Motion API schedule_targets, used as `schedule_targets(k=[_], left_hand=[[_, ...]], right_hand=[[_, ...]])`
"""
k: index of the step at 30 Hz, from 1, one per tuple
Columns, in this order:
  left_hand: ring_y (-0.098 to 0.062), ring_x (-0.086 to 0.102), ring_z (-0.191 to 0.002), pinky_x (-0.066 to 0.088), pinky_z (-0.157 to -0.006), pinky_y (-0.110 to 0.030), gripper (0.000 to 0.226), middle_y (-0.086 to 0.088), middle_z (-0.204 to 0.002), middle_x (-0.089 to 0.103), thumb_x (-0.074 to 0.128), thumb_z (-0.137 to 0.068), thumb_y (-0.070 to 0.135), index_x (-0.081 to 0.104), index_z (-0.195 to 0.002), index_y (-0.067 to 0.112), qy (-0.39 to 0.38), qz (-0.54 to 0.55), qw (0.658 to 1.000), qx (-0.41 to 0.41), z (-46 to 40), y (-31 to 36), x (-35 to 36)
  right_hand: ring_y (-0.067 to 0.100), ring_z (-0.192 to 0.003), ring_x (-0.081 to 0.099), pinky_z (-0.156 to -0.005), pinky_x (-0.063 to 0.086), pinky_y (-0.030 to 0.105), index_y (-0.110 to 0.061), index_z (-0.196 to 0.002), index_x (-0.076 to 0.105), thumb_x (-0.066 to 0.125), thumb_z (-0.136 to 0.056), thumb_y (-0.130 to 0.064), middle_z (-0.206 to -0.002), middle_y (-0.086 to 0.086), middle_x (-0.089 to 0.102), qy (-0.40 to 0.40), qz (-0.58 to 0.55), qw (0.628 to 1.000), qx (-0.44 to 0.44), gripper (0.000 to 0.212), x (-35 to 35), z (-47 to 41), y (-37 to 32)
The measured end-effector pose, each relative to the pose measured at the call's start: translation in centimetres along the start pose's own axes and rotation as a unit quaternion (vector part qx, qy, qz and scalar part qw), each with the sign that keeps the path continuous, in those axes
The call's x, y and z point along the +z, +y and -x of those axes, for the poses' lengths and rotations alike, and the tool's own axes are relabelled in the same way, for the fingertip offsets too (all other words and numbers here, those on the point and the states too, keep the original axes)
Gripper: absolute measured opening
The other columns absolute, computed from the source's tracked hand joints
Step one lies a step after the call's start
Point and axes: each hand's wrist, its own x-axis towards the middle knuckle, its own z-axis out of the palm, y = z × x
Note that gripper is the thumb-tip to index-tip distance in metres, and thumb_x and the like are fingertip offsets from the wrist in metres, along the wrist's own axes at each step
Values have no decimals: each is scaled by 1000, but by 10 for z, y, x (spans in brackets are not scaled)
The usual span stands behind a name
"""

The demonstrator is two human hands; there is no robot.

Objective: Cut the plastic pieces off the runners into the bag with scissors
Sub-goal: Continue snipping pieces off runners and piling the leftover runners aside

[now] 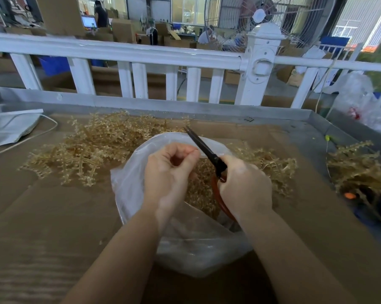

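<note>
Between cuts over the open plastic bag point(137, 181), my right hand point(244, 187) grips the closed scissors point(207, 150) while my left hand point(170, 172) is curled, seemingly empty, so next I'd probably fetch a runner from the heap point(93, 148) at left.

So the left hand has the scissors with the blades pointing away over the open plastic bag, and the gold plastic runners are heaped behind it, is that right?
Not quite. In the head view the right hand holds the scissors, not the left; the left hand has its fingers curled beside the blades. The rest stands: the blades point away over the open plastic bag, and the gold runners are heaped behind it.
</note>
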Motion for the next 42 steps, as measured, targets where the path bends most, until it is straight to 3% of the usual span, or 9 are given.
schedule_targets(k=[6, 11, 15, 21, 24, 28, 31, 36, 42], left_hand=[[-5, 55, -58, 50, -55, -20, 10, 1, -70, 63, 64, -89, 12, 67, -79, 15, 54, -91, 994, 16, -19, -4, -33], [1, 54, -66, 43, -60, -6, 9, 12, -75, 61, 62, -91, 18, 64, -83, 21, 161, -205, 965, 24, -35, -18, -57], [-19, 56, -87, 46, -78, -29, 10, -6, -96, 63, 57, -94, 16, 62, -87, 21, 193, -301, 933, 34, -48, -22, -69], [-34, 48, -116, 29, -104, -37, 43, -17, -125, 58, 41, -88, -4, 61, -123, 12, 73, -517, 853, -24, -68, -32, -80], [-34, 43, -123, 25, -105, -36, 59, -14, -133, 56, 41, -84, -7, 49, -137, 15, -12, -595, 800, -79, -75, -42, -80], [-34, 38, -122, 32, -98, -34, 50, -9, -133, 50, 53, -89, 4, 49, -135, 20, -70, -652, 748, -98, -77, -55, -82], [-36, 38, -115, 35, -88, -33, 37, -11, -124, 48, 51, -92, 7, 57, -127, 18, -51, -641, 760, -96, -78, -57, -84], [-37, 47, -111, 32, -99, -39, 32, -14, -123, 51, 49, -95, 11, 61, -124, 16, -9, -621, 783, -47, -76, -59, -87], [-36, 55, -103, 42, -86, -38, 35, -18, -119, 57, 45, -91, -6, 64, -118, 6, 102, -498, 861, 17, -70, -51, -88]], right_hand=[[21, -85, 61, -61, 38, 27, -25, -109, 59, 55, -91, -36, -89, -3, 66, -1, 7, 1000, -1, 22, 22, 10, 5], [28, -77, 63, -56, 32, 26, -17, -98, 65, 68, -83, -28, -79, 4, 67, 44, 11, 999, 7, 19, 29, 15, 4], [29, -81, 64, -56, 47, 32, -16, -103, 66, 69, -83, -26, -83, 7, 68, 47, 11, 999, 10, 23, 32, 17, 4], [29, -82, 63, -58, 49, 34, -15, -106, 65, 68, -84, -24, -85, 7, 68, 39, 8, 999, 5, 24, 33, 18, 4], [30, -79, 63, -55, 47, 33, -15, -102, 66, 70, -82, -23, -82, 7, 67, 44, 8, 999, 6, 23, 34, 18, 4], [29, -78, 63, -55, 46, 32, -15, -102, 66, 70, -81, -24, -81, 7, 67, 47, 14, 999, 6, 23, 35, 17, 5], [30, -76, 63, -53, 46, 32, -14, -100, 66, 72, -80, -23, -79, 7, 66, 50, 13, 999, 3, 23, 36, 18, 6], [30, -75, 64, -53, 48, 32, -13, -99, 67, 73, -79, -22, -78, 7, 67, 54, 15, 998, 2, 23, 35, 18, 6], [29, -75, 64, -53, 45, 31, -14, -100, 67, 71, -81, -22, -78, 7, 67, 50, 17, 999, 5, 21, 35, 18, 5]])
